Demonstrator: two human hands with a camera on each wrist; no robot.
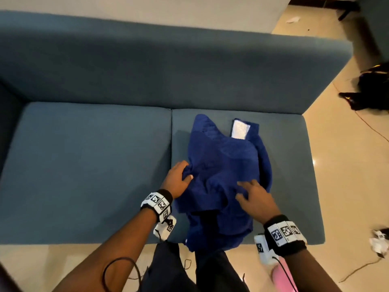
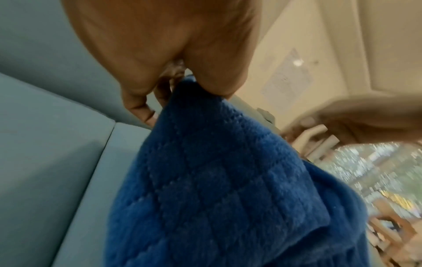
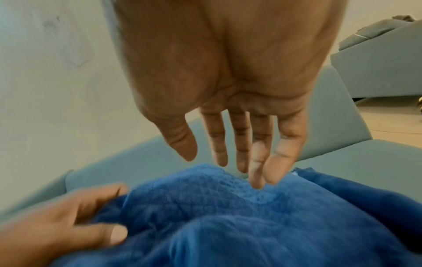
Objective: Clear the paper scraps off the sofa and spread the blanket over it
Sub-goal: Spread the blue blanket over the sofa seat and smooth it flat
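A dark blue quilted blanket [image 1: 223, 171] lies bunched on the right seat cushion of the teal sofa [image 1: 84, 165], its lower edge hanging over the front. My left hand [image 1: 179, 178] pinches a fold at the blanket's left edge between thumb and fingers; the left wrist view shows this grip on the blanket [image 2: 217, 189]. My right hand [image 1: 252, 197] hovers over the blanket's right part with fingers straight and spread, holding nothing; in the right wrist view its fingertips [image 3: 258, 180] are just above the blanket [image 3: 251, 225]. A white patch [image 1: 240, 129] shows at the blanket's far corner.
The left cushion [image 1: 84, 165] is bare. Crumpled white paper [image 1: 379, 243] lies on the tiled floor at the right, and another scrap [image 1: 293, 20] far back. A black bag [image 1: 370, 89] and a thin cable [image 1: 357, 268] are on the floor to the right.
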